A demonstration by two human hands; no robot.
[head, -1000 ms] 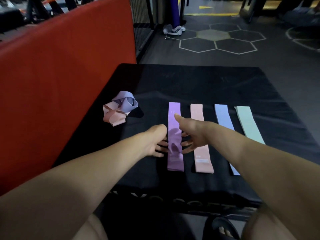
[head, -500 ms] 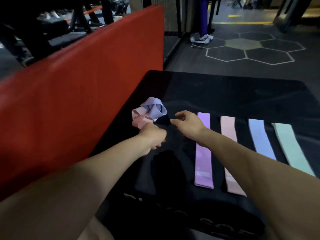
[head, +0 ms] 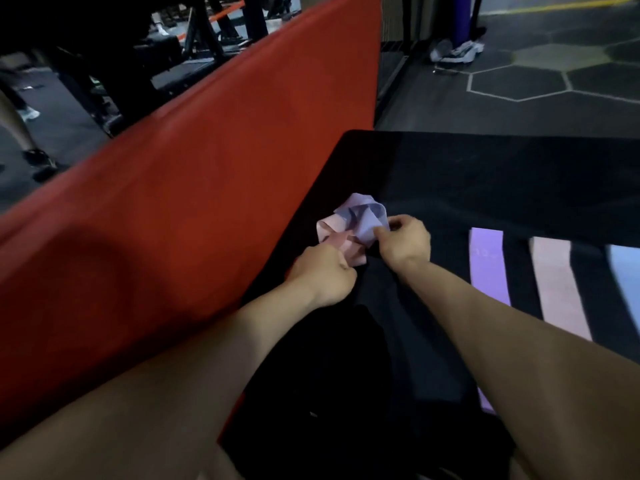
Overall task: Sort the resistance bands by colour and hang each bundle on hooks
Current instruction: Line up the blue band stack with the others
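Untangling step: left hand (head: 322, 271) pinches the pink band (head: 341, 242), right hand (head: 405, 242) pinches the lilac band (head: 363, 220) (knotted together), so next they likely need pulling apart.

A black mat (head: 485, 174) is lying across the foreground, with a long red pad (head: 194, 188) running along its left edge. Beyond it, grey flooring with white hexagon outlines (head: 540, 81) is stretching away. A pair of pale trainers (head: 457, 51) is sitting beside a purple post (head: 465, 15). Dark gym frames (head: 214, 26) are standing behind the pad.
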